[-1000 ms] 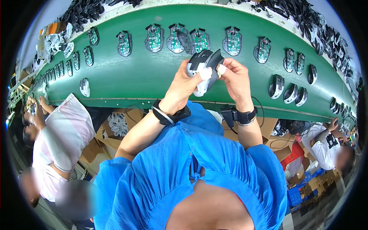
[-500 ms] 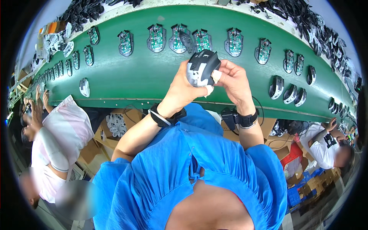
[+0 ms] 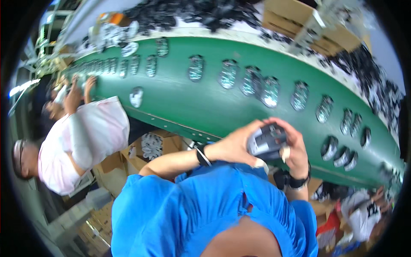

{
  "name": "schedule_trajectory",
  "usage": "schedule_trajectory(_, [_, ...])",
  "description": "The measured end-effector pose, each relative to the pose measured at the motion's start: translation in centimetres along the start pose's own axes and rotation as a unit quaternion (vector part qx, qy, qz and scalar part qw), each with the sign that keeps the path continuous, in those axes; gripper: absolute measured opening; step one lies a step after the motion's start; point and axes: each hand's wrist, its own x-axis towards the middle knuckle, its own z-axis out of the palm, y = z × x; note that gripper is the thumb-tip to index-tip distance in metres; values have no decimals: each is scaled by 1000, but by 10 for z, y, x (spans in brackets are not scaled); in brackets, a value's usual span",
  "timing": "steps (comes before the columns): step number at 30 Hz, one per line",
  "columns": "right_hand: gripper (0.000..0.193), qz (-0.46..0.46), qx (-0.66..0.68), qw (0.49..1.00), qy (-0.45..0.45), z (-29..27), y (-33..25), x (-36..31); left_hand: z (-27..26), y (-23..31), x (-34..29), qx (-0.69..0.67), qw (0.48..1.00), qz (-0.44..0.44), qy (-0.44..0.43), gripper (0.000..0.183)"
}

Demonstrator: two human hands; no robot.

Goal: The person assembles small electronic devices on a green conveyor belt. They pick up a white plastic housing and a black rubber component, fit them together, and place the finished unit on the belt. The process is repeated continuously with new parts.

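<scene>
A black computer mouse with a grey-and-white patterned shell is held between my two hands, over the near edge of the green bench. My left hand wraps its left side, with the thumb along the near side. Around the right and far end curl the fingers of my right hand. White coverings show on both thumb tips. Beyond my hands lie open mouse bodies with bare green circuit boards, among them one nearest and another to its right. The picture is slightly blurred by motion.
Closed mice lie in a group on the bench at right. A pale mouse shell lies at left. Black parts are heaped behind the bench, near a carton. Co-workers sit at left and right.
The view has swung and tilted, so the bench now slopes down to the right. My right fingers have moved from the mouse's side to around its far end. The mouse has turned in my hands.
</scene>
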Motion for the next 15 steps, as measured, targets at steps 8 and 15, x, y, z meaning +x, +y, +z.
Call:
schedule_trajectory(8, [84, -22, -86, 996, 22, 45, -20, -30, 11, 49, -28, 3, 999, 9, 42, 74])
schedule_trajectory(15, [80, -120, -63, 988, -77, 31, -20, -28, 13, 54, -20, 96, 989, 85, 67, 77])
